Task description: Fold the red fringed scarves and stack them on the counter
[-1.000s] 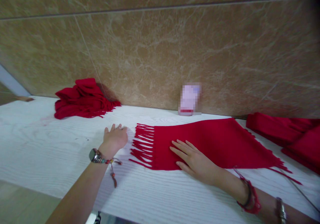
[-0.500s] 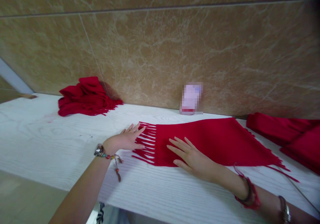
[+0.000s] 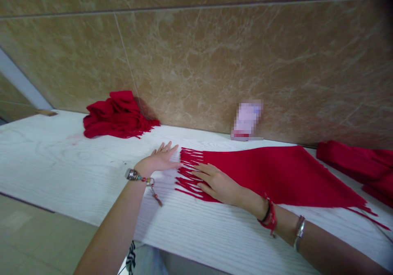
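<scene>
the flat red scarf (image 3: 276,176) lies spread on the white wood-grain table (image 3: 61,160) and serves as reference for all positions below. its long axis runs along the table, with a fringe (image 3: 188,164) at its left end and a thinner fringe at its right end.

left hand (image 3: 161,159): open, fingers extended and slightly spread, palm down, holding nothing. it rests on the table just beside the scarf's left end, with the fingertips at the outer strands of the fringe. a watch (image 3: 132,174) and a beaded cord sit on its wrist.

right hand (image 3: 216,181): open and flat, palm down, holding nothing. it presses on the left end of the scarf, where the fringe meets the cloth, near the front edge. a red bracelet (image 3: 268,217) and a metal bangle (image 3: 299,230) sit on its forearm.

the two hands are near each other, not touching.

left of the scarf and well apart from it, a crumpled heap of red scarves (image 3: 118,115) lies against the marble wall (image 3: 215,62). behind the scarf, a blurred pink object (image 3: 247,119) stands at the wall base. right of the scarf, folded red cloth (image 3: 359,164) lies near its far end.
</scene>
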Action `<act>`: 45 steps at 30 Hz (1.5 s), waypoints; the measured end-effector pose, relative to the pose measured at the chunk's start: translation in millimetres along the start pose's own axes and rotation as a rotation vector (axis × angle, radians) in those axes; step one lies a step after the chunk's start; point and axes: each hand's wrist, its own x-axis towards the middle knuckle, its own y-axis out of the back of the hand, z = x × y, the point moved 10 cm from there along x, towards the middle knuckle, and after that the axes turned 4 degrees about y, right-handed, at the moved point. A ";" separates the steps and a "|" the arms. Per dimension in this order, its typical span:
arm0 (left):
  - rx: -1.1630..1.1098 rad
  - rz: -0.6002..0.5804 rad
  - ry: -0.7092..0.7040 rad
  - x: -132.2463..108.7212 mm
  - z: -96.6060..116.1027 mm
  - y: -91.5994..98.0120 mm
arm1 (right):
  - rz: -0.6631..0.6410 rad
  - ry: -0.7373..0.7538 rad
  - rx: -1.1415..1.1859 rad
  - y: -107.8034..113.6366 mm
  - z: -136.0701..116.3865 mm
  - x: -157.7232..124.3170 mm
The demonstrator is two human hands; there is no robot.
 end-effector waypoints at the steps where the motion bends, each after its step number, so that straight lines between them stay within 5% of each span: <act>1: 0.004 -0.026 -0.045 -0.6 6.5 -3.0 | 0.002 0.005 0.000 2.5 -1.1 0.8; 6: 0.025 -0.135 -0.140 -3.6 16.5 -16.9 | -0.013 0.021 0.011 11.6 -8.6 13.4; 10: -0.007 -0.091 -0.114 -1.4 10.0 -11.1 | -0.113 0.020 0.000 0.9 -11.7 17.4; 16: -0.007 -0.023 -0.053 5.5 3.8 -5.3 | -0.073 0.049 0.004 9.4 -17.6 14.7; 21: 0.018 -0.142 -0.119 3.1 3.7 -18.3 | -0.126 0.086 0.027 -1.7 -19.8 11.6; 27: -0.037 -0.147 -0.193 -3.5 14.6 -17.7 | -0.011 0.102 0.038 25.4 -11.6 12.4; 35: -0.013 -0.093 -0.155 -2.9 9.0 -8.6 | -0.105 0.126 0.101 29.8 -3.0 10.0; 40: 0.017 0.080 -0.284 3.2 45.6 -2.2 | 0.025 0.013 0.071 55.8 31.6 5.1; 45: 0.084 -0.015 -0.251 9.3 55.3 -28.1 | -0.179 -0.228 -0.007 22.2 87.9 -10.3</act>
